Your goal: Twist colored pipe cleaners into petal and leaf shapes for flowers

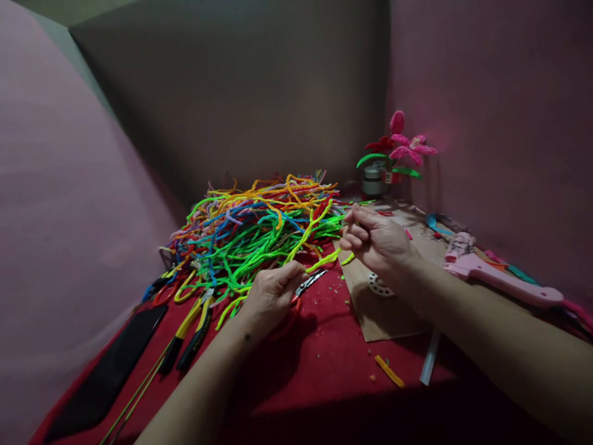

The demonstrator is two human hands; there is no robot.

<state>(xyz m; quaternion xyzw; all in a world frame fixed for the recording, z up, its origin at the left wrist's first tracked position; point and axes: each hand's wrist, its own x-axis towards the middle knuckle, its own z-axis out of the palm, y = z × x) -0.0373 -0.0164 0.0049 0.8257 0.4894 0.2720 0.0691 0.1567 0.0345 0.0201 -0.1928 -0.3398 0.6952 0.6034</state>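
Note:
My left hand point(273, 289) is closed, with its thumb and fingertips pinched at the end of a yellow pipe cleaner point(324, 262). Just under that hand are scissors point(311, 282) with red handles, partly hidden by the fingers; whether the hand touches them I cannot tell. Raised to the right, my right hand point(377, 238) has its fingers curled and its thumb pressed to the index finger. What it pinches is too small to make out. A big tangled heap of colourful pipe cleaners point(250, 241) lies behind the left hand.
Yellow-and-black pliers point(197, 324) and a black flat case point(111, 371) lie on the red cloth point(324, 377) at left. To the right are a cardboard sheet point(370, 321), a white perforated disc point(380, 284), a pink glue gun point(504, 278) and pink pipe-cleaner flowers point(412, 148).

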